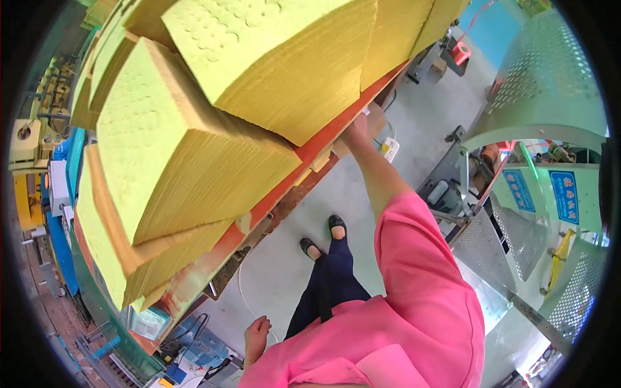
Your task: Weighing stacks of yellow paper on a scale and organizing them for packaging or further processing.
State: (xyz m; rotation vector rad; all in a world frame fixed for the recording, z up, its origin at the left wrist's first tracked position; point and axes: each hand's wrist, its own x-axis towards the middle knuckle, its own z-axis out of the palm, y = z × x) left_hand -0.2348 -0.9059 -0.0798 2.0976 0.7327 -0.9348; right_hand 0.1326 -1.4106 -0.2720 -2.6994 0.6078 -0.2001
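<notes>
My left hand [257, 333] hangs beside my body, its fingers loosely curled, with nothing visible in them. My right arm stretches away from me, and my right hand [352, 134] is at the red-brown edge of the table [323, 152], below the stacks. Its fingers are mostly hidden there, so what it touches or holds does not show. On the table stand tall stacks of yellow paper sheets: a near stack [207, 174] and a farther stack [297, 77]. Round marks dot their tops. Lower yellow sheets [174, 258] lie under the near stack, slightly askew.
At the right stands a green machine with perforated guards [543, 77] and blue labels. A white power strip [389, 149] lies on the grey floor past the table, with a cable near my feet. A clear plastic box [150, 322] sits at the table's near left corner.
</notes>
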